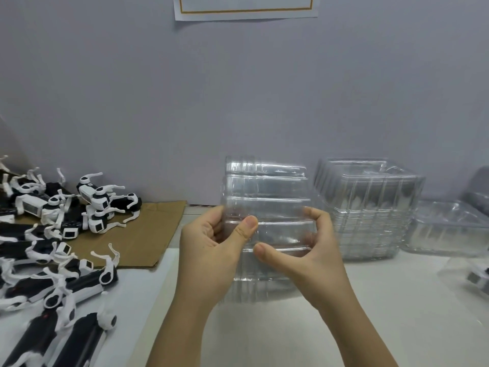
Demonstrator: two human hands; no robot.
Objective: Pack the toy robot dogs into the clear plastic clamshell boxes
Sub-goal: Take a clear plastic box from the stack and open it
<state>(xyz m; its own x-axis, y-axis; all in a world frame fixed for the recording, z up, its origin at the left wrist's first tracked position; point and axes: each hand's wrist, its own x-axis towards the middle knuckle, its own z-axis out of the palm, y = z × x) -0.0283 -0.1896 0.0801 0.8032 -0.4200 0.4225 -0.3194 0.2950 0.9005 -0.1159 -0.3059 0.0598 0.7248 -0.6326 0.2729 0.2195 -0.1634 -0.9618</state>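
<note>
I hold a clear plastic clamshell box [267, 197] upright above the white table, in the middle of the view. My left hand [211, 250] grips its left side, thumb pressed on the front. My right hand [304, 250] grips its right side, thumb across the front lower part. The box looks empty. Several black-and-white toy robot dogs [58, 234] lie in a heap at the left, partly on a sheet of brown cardboard [153, 229].
A tall stack of nested clear clamshell boxes [367, 207] stands right of my hands against the grey wall. Another clear box [449, 229] lies further right. At the right edge a closed box holding a toy dog [476, 279] is partly cut off.
</note>
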